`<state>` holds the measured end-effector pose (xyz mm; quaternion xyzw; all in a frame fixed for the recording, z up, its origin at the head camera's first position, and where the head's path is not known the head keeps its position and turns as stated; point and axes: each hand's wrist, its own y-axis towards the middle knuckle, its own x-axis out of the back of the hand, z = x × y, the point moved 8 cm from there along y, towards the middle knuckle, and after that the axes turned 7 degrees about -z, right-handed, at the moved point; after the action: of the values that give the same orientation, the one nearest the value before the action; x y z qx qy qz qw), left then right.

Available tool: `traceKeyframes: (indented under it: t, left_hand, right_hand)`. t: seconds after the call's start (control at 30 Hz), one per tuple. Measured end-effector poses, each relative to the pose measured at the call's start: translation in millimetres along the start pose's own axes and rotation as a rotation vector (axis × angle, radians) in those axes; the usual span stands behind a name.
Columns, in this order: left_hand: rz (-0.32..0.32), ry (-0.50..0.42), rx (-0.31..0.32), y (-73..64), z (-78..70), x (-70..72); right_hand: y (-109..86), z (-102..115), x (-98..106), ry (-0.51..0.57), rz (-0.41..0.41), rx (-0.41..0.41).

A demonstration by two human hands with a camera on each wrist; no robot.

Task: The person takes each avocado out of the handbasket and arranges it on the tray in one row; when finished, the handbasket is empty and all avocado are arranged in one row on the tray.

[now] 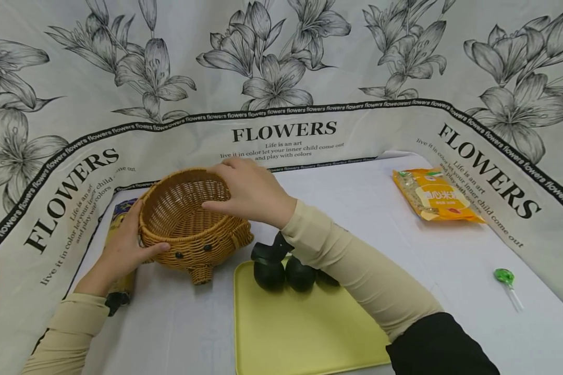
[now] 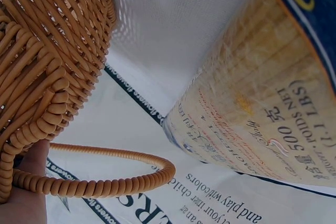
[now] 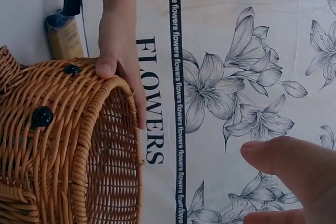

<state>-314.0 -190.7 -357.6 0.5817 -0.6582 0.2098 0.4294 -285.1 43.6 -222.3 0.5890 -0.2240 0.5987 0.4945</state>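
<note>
The wicker basket stands near the left edge of the table, toward the back, and it is held between 2 hands. The left hand grips its left side: the thumb lies on the front wall beside the rim, and the other fingers go behind the basket. The right hand rests on the far right part of the rim, with its fingers curved over the edge and the thumb pointing into the opening.

The basket is round, woven from honey-brown strands, and shaped like a small animal: it has 2 black bead eyes and a short snout on the front, and a small ear on the right. The left wrist view shows a thin coiled loop at its side.

Just behind the left hand lies a noodle packet, partly hidden. At the front edge lies a yellow tray, and 2 dark round objects sit at its back edge under the right forearm. An orange snack bag lies near the back right corner. A green lollipop lies near the right edge.
</note>
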Motion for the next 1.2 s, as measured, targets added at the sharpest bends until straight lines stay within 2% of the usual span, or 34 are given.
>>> traceKeyframes:
  t: [0.4, 1.0, 1.2]
  left_hand:
    - [0.008, 0.007, 0.006, 1.3, 2.9, -1.6]
    - [0.005, 0.013, 0.023, 1.6, 5.9, -0.2]
    - [-0.005, -0.008, 0.009, 2.3, 3.1, -0.6]
  right_hand:
    - [31.6, 18, -25, 0.0, 0.126, 0.004]
    - [66.1, 21, -47, -0.002, 0.192, -0.016]
    - [76.3, 20, -53, -0.043, 0.199, -0.002]
